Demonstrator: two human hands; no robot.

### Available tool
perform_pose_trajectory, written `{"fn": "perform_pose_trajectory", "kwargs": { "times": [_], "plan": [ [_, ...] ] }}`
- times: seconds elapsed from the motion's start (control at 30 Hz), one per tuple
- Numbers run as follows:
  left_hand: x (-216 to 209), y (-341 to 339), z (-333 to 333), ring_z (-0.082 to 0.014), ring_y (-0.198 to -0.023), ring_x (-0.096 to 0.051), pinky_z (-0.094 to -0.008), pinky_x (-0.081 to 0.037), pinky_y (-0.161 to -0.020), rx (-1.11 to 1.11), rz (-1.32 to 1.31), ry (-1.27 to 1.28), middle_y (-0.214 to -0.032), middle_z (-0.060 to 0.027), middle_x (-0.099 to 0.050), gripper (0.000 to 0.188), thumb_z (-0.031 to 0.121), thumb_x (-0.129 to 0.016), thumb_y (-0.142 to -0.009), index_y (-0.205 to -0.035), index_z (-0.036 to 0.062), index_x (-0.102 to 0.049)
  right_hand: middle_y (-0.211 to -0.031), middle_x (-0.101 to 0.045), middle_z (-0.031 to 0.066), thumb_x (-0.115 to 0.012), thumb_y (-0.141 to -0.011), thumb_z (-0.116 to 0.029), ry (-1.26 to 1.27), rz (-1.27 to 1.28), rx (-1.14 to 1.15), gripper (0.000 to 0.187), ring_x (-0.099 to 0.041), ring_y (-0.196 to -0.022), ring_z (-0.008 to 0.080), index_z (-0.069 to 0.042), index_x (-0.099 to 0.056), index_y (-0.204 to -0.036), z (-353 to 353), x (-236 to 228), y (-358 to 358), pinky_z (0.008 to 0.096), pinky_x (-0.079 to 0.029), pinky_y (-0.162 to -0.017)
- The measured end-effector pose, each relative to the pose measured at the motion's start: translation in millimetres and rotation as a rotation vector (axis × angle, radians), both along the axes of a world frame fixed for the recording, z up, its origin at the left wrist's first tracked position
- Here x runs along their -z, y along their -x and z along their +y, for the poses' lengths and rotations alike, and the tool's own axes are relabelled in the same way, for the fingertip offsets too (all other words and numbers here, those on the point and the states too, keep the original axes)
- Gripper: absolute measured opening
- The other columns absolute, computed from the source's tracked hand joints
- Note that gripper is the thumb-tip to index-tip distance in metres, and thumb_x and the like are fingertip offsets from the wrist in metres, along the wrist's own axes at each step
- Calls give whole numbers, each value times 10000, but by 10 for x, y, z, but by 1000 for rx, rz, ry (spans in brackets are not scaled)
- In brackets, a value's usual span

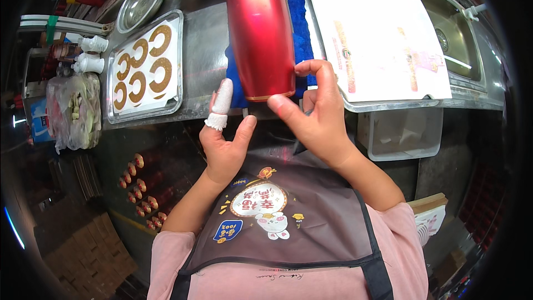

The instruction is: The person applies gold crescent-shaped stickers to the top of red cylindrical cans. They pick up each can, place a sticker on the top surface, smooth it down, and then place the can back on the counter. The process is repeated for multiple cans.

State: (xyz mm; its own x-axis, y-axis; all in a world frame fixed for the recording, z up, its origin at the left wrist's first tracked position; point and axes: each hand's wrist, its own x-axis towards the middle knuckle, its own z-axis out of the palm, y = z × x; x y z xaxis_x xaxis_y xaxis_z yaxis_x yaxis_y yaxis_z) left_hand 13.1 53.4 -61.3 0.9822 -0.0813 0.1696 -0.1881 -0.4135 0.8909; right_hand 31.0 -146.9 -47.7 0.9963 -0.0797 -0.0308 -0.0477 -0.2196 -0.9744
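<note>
A glossy red metallic bottle [260,39] lies on a blue cloth [301,16], its base toward me and its neck at the far edge. My right hand [322,111] is closed at the bottle's base corner, thumb on the base rim and index finger against the right side. Below and left of the base, my left hand [226,141] is open and holds nothing, index finger and thumb apart. A white cover [221,104] wraps that index finger. How the bottle is supported underneath is hidden.
On the left stands a metal tray [179,86] with several gold C-shaped pieces on white paper, beside a metal bowl [141,3]. White sheets [377,28] lie at right, near a sink [452,39]. A plastic bin [400,133] sits below; red bottles stand on the floor at left.
</note>
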Motion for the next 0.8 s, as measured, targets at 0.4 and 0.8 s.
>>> {"fn": "perform_pose_trajectory", "kwargs": {
  "times": [0.4, 0.8],
  "plan": [
    [19, -84, -92, -275, -1430, -467, -429, -166, -1254, -41, 60, 202, -1488, -200, -561, 542, 99, -664, -964, -1450, -87, -511, -1294, -530, 207, -838, -835, -244, 184, -132, 31, 780, -546, -1215, 322, -3, -372, -1413, 190, -16, -81, 415, -536, -931],
    [-56, -249, -287, -226, -1398, -457, -361, -330, -1182, 24, 185, 423, -1537, -178, -466, 711, 101, -678, -971, -1564, -78, -329, -1321, -536, 105, -763, -874, -99, -119, -19, -68, 694, -416, -577, 4, -40, -372, -1443, 16, -1, -80, 175, -387, -539]
  ]
}}
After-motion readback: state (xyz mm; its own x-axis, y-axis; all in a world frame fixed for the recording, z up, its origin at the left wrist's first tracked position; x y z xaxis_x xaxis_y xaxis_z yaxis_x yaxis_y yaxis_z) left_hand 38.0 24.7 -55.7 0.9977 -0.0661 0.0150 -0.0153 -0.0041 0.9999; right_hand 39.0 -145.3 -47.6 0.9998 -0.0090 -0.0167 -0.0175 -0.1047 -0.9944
